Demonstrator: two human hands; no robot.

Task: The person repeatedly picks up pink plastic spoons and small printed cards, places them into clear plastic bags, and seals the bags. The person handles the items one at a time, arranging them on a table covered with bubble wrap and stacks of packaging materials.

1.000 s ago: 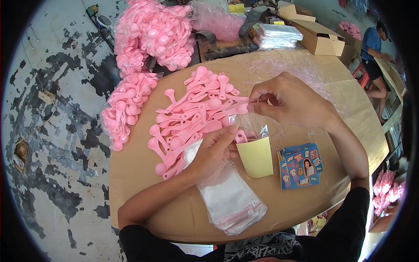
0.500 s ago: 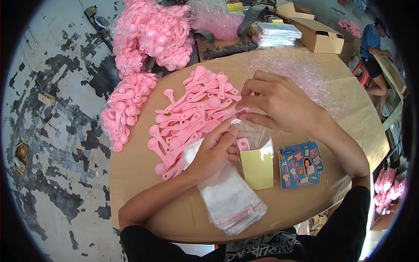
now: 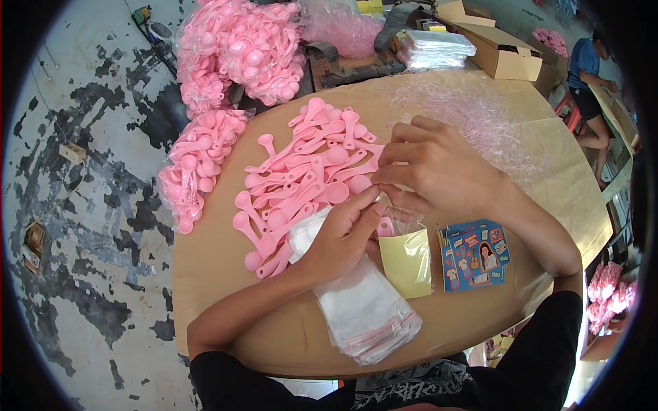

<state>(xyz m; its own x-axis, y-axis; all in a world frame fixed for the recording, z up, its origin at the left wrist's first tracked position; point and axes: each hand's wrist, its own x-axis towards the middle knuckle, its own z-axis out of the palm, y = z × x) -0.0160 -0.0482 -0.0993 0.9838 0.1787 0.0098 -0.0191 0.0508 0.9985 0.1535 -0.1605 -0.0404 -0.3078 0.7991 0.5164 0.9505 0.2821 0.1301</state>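
Observation:
Between thumb and fingers my left hand (image 3: 343,240) is closed on the top corner of a clear plastic bag (image 3: 412,225). A yellow card (image 3: 406,266) fills the bag's lower part, and the end of a pink spoon handle (image 3: 386,227) shows behind the plastic. At the bag's upper edge my right hand (image 3: 439,164) is closed, fingertips pinching the film, partly hidden behind its own knuckles. Under my left hand lies a stack of flat clear bags (image 3: 373,308). Beyond it spreads a pile of pink measuring spoons (image 3: 301,185).
Blue printed cards (image 3: 476,255) lie stacked right of the bag. Thin plastic strips (image 3: 473,120) are heaped at the far right of the brown-covered table (image 3: 541,240). Big bags of pink spoons (image 3: 240,51) stand beyond the far left edge. Cardboard boxes (image 3: 504,51) and a seated person (image 3: 586,82) are farther back.
My right hand has come lower and nearer my left, its fingers now close together at the bag's top. The bag has shifted only slightly.

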